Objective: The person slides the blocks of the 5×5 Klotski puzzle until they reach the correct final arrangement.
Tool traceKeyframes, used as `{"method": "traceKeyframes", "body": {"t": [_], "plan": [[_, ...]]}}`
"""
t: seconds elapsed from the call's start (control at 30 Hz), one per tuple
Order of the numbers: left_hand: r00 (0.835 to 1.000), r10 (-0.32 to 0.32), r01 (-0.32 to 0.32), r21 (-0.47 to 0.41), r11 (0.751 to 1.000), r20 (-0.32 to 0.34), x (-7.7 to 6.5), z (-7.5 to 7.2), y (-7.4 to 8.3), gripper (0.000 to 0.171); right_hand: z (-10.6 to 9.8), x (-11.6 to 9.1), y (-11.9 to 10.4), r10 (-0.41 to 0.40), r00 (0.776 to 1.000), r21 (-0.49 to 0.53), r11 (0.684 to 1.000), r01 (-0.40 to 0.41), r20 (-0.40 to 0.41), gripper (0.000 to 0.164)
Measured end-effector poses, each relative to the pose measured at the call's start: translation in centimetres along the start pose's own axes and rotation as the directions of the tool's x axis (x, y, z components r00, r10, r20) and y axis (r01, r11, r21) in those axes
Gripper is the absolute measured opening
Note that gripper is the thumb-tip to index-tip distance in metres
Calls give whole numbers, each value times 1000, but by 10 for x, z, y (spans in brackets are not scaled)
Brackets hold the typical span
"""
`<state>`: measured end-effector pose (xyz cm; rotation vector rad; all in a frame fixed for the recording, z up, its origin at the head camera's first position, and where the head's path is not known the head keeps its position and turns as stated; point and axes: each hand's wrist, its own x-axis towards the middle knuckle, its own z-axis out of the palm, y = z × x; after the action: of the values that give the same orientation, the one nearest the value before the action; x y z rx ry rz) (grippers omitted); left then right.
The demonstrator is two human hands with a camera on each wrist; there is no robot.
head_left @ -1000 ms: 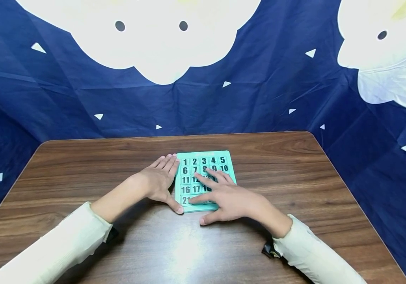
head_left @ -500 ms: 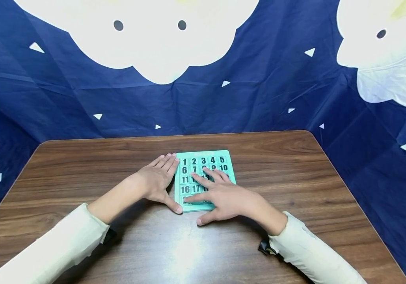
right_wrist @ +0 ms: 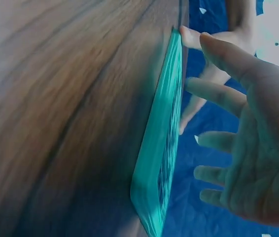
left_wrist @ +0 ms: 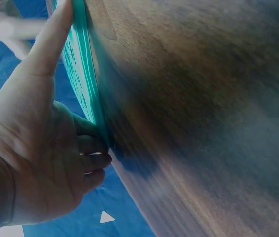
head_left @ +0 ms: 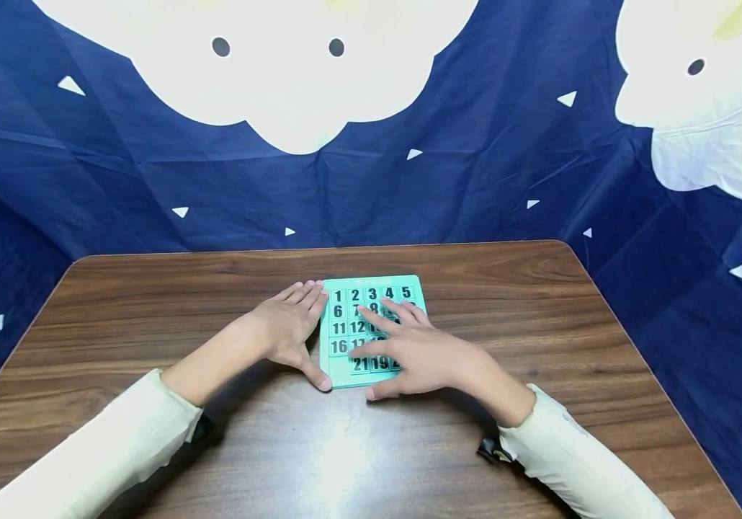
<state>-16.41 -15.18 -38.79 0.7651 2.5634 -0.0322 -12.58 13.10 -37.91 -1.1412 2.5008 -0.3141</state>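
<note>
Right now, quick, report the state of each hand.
Left hand: open, against the left edge of the green board.
Right hand: open, fingers spread over the number tiles.

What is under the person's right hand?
The right hand is over a flat turquoise plastic-looking number puzzle. Tile 21 and tile 19 show beside it; numbers the hand covers cannot be seen.

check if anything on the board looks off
On the number board, the bottom-left slot is bare, tile 21 sits one column in, and tile 19 follows it directly, which breaks the counting order. No spill shows.
</note>
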Motion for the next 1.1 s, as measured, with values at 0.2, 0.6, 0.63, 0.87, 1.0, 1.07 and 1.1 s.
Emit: {"method": "traceKeyframes", "body": {"t": [0.2, 0.6, 0.63, 0.87, 1.0, 1.07, 1.1], "plan": [[999, -19, 19, -16, 1000, 27, -1, 0, 2, 167, 3, 13, -4, 5, 998, 6, 1000, -5, 61, 77], [999, -28, 28, -21, 999, 22, 0, 2, 1, 169, -6, -2, 5, 36, 999, 58, 998, -38, 32, 69], [999, -29, 29, -21, 999, 22, 0, 2, 1, 169, -6, -1, 7, 47, 999, 57, 997, -48, 28, 70], [999, -33, 34, -16, 999, 30, -1, -1, 3, 168, -1, 11, 3, 26, 998, 67, 997, -30, 61, 76], [999, -40, 41, -24, 999, 30, -2, -2, 4, 168, -5, 4, 9, 25, 999, 61, 998, -27, 25, 72], [999, -39, 40, -27, 999, 29, -3, -2, 5, 169, -7, -4, 15, 56, 998, 51, 997, -56, 1, 69], [999, -42, 43, -24, 999, 32, -2, -2, 5, 169, -9, -8, 18, 73, 997, 44, 996, -73, -4, 67]]}}
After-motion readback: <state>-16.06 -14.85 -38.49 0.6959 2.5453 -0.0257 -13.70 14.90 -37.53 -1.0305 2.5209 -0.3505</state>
